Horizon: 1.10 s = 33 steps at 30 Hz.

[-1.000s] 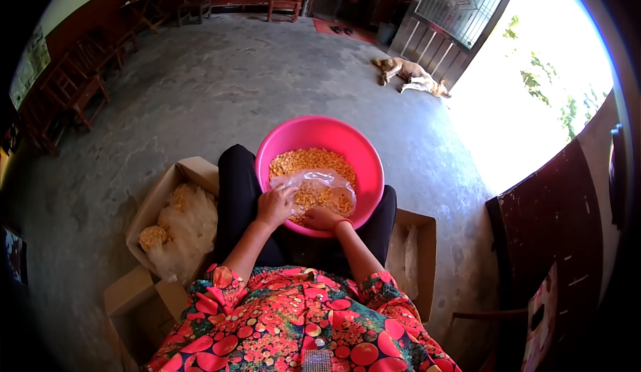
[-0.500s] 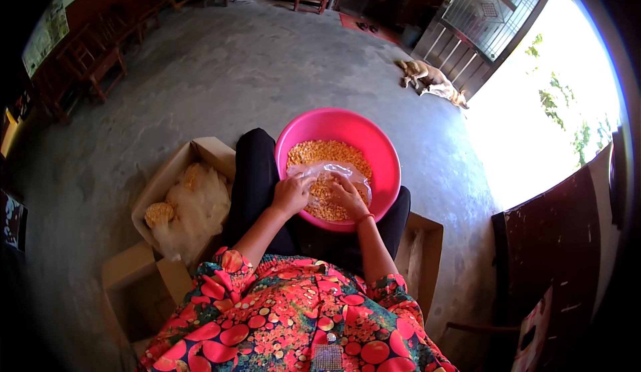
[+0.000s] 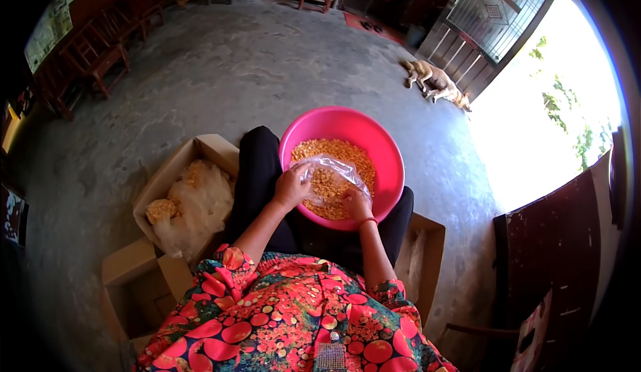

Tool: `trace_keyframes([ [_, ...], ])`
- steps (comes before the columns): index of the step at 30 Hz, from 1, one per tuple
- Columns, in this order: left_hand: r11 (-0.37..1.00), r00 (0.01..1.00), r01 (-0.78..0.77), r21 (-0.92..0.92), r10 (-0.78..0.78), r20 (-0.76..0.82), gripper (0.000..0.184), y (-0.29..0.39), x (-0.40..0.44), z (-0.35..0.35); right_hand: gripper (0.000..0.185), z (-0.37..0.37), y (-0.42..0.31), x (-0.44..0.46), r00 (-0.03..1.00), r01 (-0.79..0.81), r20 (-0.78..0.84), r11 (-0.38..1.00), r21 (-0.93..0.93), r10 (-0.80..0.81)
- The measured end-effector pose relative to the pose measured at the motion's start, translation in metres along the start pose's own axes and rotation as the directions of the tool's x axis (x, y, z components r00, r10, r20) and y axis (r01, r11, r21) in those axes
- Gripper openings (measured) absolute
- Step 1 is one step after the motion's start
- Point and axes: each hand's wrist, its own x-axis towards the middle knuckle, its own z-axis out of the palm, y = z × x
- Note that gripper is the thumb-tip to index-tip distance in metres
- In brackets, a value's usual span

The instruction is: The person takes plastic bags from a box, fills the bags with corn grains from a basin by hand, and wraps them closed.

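Note:
A pink plastic basin [image 3: 385,145] rests between my legs, with a layer of yellow-orange kernels [image 3: 334,150], perhaps split corn, in it. Over the kernels a clear plastic bag [image 3: 344,166] is spread with its mouth apart. My left hand [image 3: 292,186] pinches the bag's left edge, thumb and fingers closed on the film. At the bag's right side, my right hand [image 3: 357,204] is curled with its fingers closed on the plastic; the fingertips are partly hidden. Kernels show through the film between both hands.
To my left stands a cardboard box [image 3: 157,185] holding filled clear bags [image 3: 197,205]. Nearer is another open box [image 3: 127,265]; a third box [image 3: 427,252] sits by my right leg. A dog [image 3: 437,82] lies by the doorway. Wooden chairs [image 3: 93,58] line the wall.
The bag's mouth has risen and opened wider. My right hand has drawn back slightly toward me and its fingers have curled in. My left hand still holds the left edge.

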Motion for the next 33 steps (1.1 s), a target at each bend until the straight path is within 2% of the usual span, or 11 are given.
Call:
trace_keyframes([
  [5,0.999,0.997,-0.032,-0.031,0.029,-0.068,0.025,-0.016,0.005,0.007,0.018,-0.008,0.003,-0.007,0.998,0.027,0.066,0.983,-0.183,-0.015],
  [7,0.965,0.989,0.15,-0.217,-0.149,0.018,0.022,-0.021,0.01,0.01,0.018,-0.016,0.008,-0.004,0.998,0.039,0.06,0.981,-0.189,-0.028],
  [13,0.841,0.948,0.317,-0.438,-0.283,0.144,0.017,-0.04,0.039,0.013,0.03,-0.067,-0.02,0.017,1.0,-0.008,-0.022,0.958,-0.288,0.002],
  [16,0.859,0.944,0.328,-0.392,-0.318,0.093,0.021,-0.043,0.065,0.013,0.04,-0.089,-0.036,0.033,0.961,0.123,-0.216,0.966,-0.226,-0.173],
  [17,0.868,0.933,0.357,-0.344,-0.348,0.092,0.024,-0.042,0.073,0.01,0.047,-0.103,-0.047,0.037,0.988,0.058,-0.119,0.953,-0.297,-0.097],
  [19,0.838,0.925,0.372,-0.4,-0.368,0.092,0.027,-0.028,0.089,0.002,0.05,-0.119,-0.062,0.046,0.978,0.022,-0.185,0.935,-0.354,-0.093],
  [21,0.927,0.982,0.043,-0.373,-0.108,-0.154,0.035,-0.02,0.102,-0.003,0.053,-0.134,-0.076,0.052,0.963,-0.015,-0.257,0.944,-0.33,-0.075],
  [25,0.969,0.989,0.008,-0.246,-0.044,-0.142,0.04,0.004,0.098,-0.018,0.058,-0.142,-0.076,0.052,0.912,0.006,-0.399,0.974,-0.225,-0.098],
  [27,0.983,0.985,-0.046,-0.18,0.015,-0.172,0.041,0.002,0.081,-0.014,0.059,-0.135,-0.059,0.056,0.932,0.015,-0.351,0.974,-0.226,-0.096],
  [29,0.976,0.994,0.104,-0.191,-0.108,-0.009,0.044,-0.022,0.062,0.002,0.057,-0.114,-0.03,0.062,0.963,0.119,-0.217,0.976,-0.182,-0.158],
  [33,1.0,0.998,-0.007,-0.011,0.006,-0.063,0.048,-0.03,0.036,0.015,0.032,-0.087,-0.006,0.055,0.93,0.179,-0.31,0.98,-0.086,-0.197],
])
